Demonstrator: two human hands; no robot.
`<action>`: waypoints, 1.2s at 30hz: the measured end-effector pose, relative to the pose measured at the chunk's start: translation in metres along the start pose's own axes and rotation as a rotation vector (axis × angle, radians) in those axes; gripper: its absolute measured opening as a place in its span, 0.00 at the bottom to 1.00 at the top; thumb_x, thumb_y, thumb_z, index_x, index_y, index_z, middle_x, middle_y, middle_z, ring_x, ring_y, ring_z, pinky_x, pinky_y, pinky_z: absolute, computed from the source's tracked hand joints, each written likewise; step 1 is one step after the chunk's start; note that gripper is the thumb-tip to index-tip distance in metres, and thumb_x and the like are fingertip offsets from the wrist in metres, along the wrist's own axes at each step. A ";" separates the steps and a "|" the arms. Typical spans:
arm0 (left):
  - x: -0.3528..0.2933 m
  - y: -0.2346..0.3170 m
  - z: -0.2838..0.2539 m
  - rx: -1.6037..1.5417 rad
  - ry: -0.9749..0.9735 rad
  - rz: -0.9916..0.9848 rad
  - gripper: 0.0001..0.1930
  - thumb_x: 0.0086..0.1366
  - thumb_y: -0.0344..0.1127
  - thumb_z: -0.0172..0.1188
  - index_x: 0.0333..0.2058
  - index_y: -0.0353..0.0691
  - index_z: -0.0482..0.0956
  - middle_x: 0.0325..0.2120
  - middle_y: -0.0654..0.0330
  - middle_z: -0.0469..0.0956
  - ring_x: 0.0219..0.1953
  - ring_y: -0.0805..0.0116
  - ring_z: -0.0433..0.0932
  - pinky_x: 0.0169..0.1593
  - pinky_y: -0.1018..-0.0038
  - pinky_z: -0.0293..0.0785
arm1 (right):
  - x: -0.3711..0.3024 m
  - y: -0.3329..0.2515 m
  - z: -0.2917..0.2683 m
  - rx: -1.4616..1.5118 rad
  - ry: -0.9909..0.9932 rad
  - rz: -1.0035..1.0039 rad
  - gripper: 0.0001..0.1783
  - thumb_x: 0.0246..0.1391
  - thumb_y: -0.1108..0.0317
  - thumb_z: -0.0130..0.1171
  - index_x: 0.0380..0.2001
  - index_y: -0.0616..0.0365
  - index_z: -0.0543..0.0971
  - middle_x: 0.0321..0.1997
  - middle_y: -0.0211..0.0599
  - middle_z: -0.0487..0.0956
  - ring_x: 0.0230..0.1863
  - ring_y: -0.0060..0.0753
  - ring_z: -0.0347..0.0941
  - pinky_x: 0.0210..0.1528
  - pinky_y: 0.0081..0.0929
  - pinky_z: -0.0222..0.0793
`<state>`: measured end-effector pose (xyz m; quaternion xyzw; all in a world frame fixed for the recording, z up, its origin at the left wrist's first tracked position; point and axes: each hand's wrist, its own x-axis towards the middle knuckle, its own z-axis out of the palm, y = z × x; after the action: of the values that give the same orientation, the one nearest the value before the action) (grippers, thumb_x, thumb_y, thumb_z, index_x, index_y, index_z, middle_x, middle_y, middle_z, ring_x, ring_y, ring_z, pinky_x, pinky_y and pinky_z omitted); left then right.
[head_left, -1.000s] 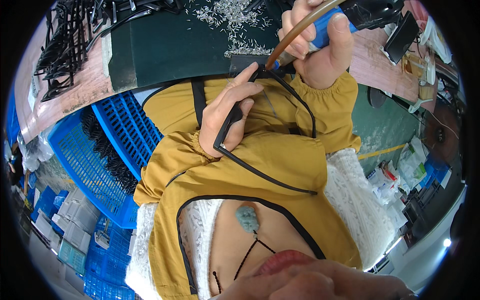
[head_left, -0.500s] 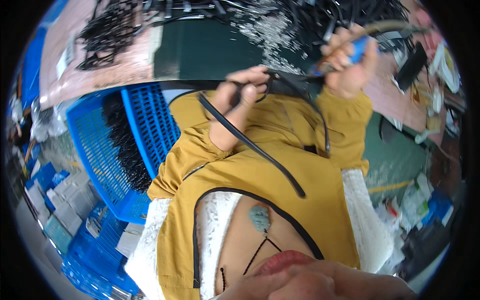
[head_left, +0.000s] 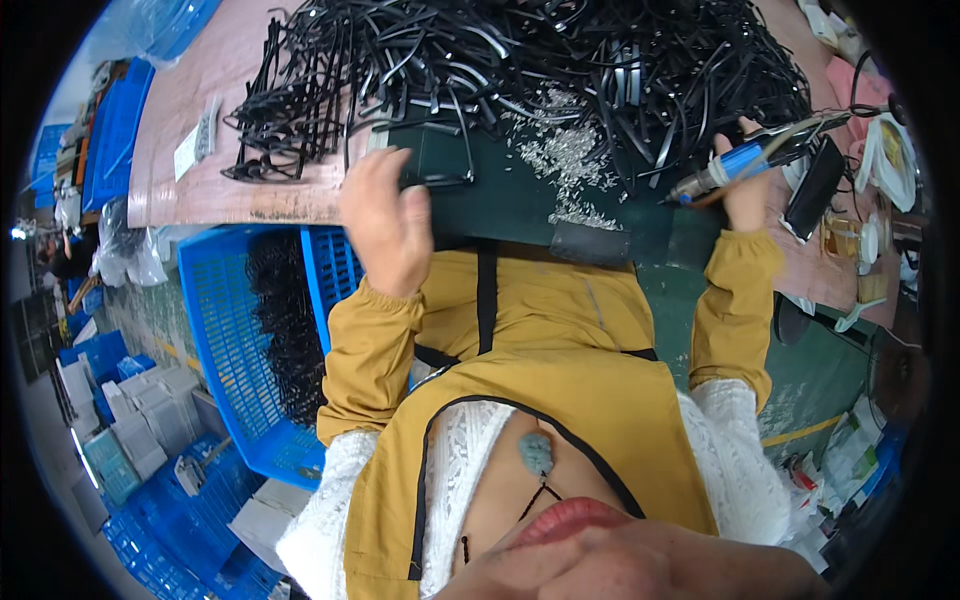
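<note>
My left hand [head_left: 385, 225] is open at the left side of the dark green mat [head_left: 500, 205], thumb apart from the fingers. Just beyond its fingertips lies a black eyeglass frame [head_left: 468, 135], partly over the mat. A row of black eyeglass frames [head_left: 285, 135] sits farther left on the pink tabletop. My right hand [head_left: 745, 200] is closed around a blue power screwdriver [head_left: 735, 162], its tip pointing left over the mat; some fingers are hidden behind the tool. Small silvery pieces [head_left: 570, 160] are scattered on the mat between my hands.
A big heap of black eyeglass temples [head_left: 640, 60] covers the far side of the table [head_left: 240, 205]. Below its left edge stands a blue basket [head_left: 225, 350] with black parts [head_left: 285, 330]. A black rectangular object [head_left: 815, 190] lies at the right.
My left hand has moved left and let go of the black eyeglass frame it held over my lap. My right hand, with the screwdriver, has shifted slightly right and nearer. The view has shifted.
</note>
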<state>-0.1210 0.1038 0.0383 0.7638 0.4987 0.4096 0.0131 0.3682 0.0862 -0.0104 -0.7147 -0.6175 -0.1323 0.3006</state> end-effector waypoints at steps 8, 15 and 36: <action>0.068 -0.028 -0.008 0.077 -0.461 -0.148 0.13 0.71 0.38 0.57 0.43 0.36 0.83 0.37 0.52 0.83 0.41 0.54 0.82 0.53 0.61 0.75 | 0.017 -0.006 0.020 0.154 0.025 0.252 0.11 0.51 0.66 0.68 0.32 0.63 0.81 0.35 0.42 0.78 0.33 0.35 0.77 0.39 0.31 0.74; 0.227 -0.031 0.115 0.238 -0.352 -0.123 0.31 0.65 0.62 0.57 0.44 0.36 0.87 0.41 0.43 0.85 0.48 0.43 0.82 0.53 0.53 0.77 | 0.018 -0.010 -0.001 0.291 0.177 0.138 0.09 0.55 0.66 0.70 0.32 0.61 0.84 0.33 0.38 0.81 0.36 0.33 0.78 0.38 0.27 0.73; 0.030 0.114 0.073 -1.938 -0.373 -0.648 0.18 0.65 0.52 0.60 0.34 0.43 0.68 0.26 0.66 0.61 0.31 0.67 0.67 0.56 0.58 0.75 | -0.098 -0.167 -0.049 0.892 -0.347 0.131 0.05 0.68 0.77 0.52 0.43 0.68 0.75 0.43 0.42 0.77 0.37 0.30 0.77 0.39 0.23 0.79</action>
<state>0.0165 0.0983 0.0573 0.3065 0.1271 0.4872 0.8078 0.1961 -0.0117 0.0175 -0.5651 -0.6087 0.2858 0.4780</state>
